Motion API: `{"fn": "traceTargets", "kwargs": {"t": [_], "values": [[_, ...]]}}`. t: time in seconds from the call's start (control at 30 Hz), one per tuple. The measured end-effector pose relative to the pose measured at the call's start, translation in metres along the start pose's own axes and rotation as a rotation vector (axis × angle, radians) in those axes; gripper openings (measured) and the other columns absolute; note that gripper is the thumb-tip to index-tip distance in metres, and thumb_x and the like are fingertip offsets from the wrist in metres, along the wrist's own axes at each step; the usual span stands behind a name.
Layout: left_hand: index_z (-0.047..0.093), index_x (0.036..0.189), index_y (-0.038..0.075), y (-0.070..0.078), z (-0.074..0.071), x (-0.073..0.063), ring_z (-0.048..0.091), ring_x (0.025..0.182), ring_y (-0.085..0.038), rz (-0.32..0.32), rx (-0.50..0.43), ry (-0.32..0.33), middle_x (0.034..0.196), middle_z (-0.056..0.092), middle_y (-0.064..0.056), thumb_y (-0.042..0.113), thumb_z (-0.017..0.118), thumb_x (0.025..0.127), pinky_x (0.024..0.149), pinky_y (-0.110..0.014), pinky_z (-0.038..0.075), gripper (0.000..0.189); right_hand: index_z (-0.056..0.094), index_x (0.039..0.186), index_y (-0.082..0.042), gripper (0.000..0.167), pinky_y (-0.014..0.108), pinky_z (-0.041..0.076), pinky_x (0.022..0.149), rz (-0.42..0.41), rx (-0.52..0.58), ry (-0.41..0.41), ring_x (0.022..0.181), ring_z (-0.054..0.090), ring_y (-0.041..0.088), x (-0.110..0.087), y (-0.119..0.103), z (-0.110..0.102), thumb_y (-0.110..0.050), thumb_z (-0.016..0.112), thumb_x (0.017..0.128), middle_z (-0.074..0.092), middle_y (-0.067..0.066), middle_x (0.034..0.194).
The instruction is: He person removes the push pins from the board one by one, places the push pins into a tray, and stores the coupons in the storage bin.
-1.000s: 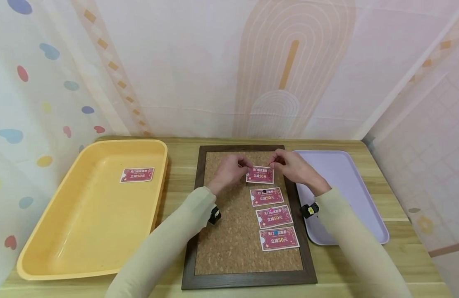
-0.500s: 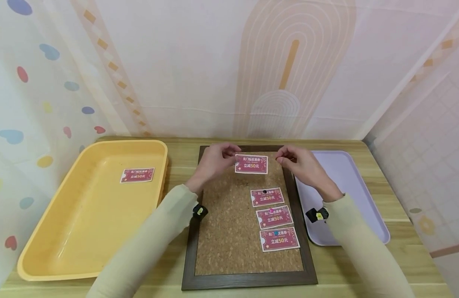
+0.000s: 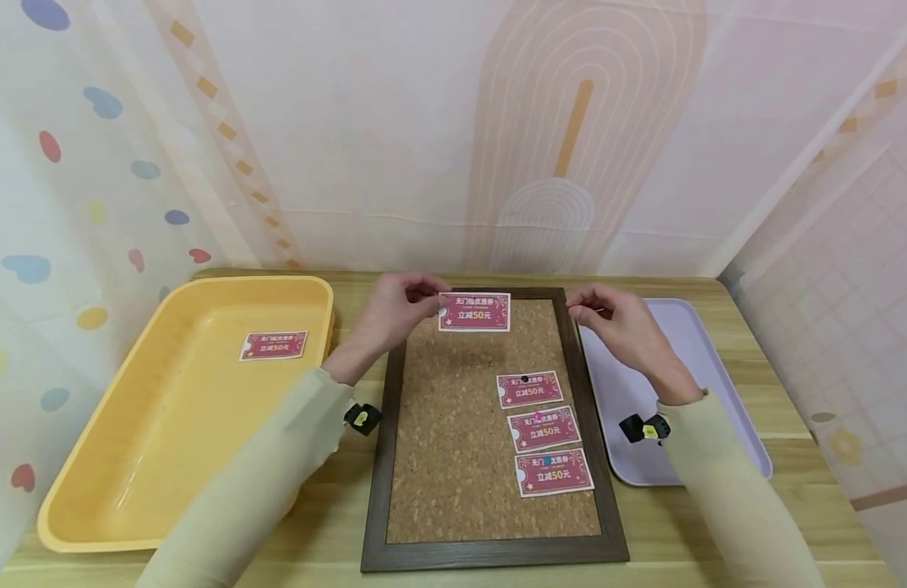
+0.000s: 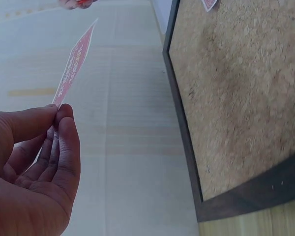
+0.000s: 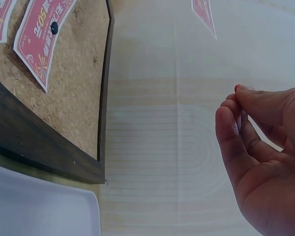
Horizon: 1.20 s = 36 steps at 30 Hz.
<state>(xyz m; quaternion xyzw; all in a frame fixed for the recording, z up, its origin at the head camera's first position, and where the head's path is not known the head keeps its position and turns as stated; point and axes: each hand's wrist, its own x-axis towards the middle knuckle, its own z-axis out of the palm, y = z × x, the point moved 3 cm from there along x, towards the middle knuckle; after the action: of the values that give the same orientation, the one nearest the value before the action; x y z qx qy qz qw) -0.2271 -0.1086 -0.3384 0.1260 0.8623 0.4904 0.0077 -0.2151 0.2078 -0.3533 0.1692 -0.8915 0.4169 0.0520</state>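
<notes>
Head view: left hand (image 3: 390, 317) pinches a rectangular paper coupon (image 3: 474, 313) near grainy corkboard (image 3: 461, 441); right hand (image 3: 621, 328), a small red piece (image 5: 237, 87).

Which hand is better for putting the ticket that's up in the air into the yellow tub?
Probably the left hand: it pinches that ticket and is nearer the yellow tub. The right hand is farther away, nearer the purple tray, pinching something tiny and red.
</notes>
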Motion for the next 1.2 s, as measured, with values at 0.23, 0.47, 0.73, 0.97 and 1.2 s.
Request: {"fn": "traceTargets", "kwargs": {"t": [0.23,0.47,0.73,0.97,1.2], "values": [[0.076,0.112,0.008,-0.002,-0.02,-0.009,0.064,0.091,-0.021,-0.02,0.026,0.014,0.105,0.074,-0.008,0.016,0.07,0.1,0.075,-0.032,0.051,0.016,0.07,0.104,-0.003,0.006,0.021,0.045,0.067,-0.036,-0.018,0.051,0.081,0.059,0.018,-0.005,0.005,-0.01,-0.006,0.066,0.101,0.069,0.011,0.093],[0.077,0.114,0.01,-0.003,-0.042,-0.018,0.069,0.097,-0.021,-0.066,0.021,0.032,0.109,0.075,-0.006,0.02,0.068,0.102,0.084,-0.033,0.053,0.018,0.069,0.103,-0.001,0.006,0.021,0.043,0.064,-0.032,-0.012,0.083,0.077,0.056,0.013,-0.011,0.01,-0.019,-0.006,0.066,0.101,0.068,0.011,0.091],[0.076,0.113,0.007,-0.01,-0.066,-0.029,0.068,0.092,-0.025,-0.049,0.03,0.056,0.104,0.074,-0.009,0.02,0.068,0.102,0.075,-0.026,0.053,0.019,0.07,0.105,0.0,0.009,0.017,0.045,0.065,-0.01,-0.027,0.124,0.077,0.059,0.009,-0.016,0.016,-0.032,-0.006,0.065,0.102,0.069,0.014,0.093],[0.077,0.113,0.006,-0.022,-0.087,-0.039,0.068,0.087,-0.021,-0.054,0.067,0.098,0.103,0.075,-0.012,0.022,0.069,0.101,0.073,-0.023,0.054,0.022,0.069,0.108,0.002,0.011,0.015,0.047,0.069,0.009,-0.018,0.122,0.081,0.06,0.006,-0.018,0.023,-0.041,-0.006,0.063,0.103,0.069,0.016,0.097],[0.075,0.118,0.006,-0.046,-0.109,-0.052,0.068,0.088,-0.014,-0.111,0.123,0.102,0.107,0.074,-0.009,0.028,0.068,0.102,0.071,-0.021,0.053,0.028,0.069,0.108,0.004,0.012,0.014,0.046,0.069,0.036,-0.035,0.128,0.083,0.059,0.008,-0.02,0.033,-0.045,-0.005,0.063,0.103,0.069,0.018,0.099]]}}
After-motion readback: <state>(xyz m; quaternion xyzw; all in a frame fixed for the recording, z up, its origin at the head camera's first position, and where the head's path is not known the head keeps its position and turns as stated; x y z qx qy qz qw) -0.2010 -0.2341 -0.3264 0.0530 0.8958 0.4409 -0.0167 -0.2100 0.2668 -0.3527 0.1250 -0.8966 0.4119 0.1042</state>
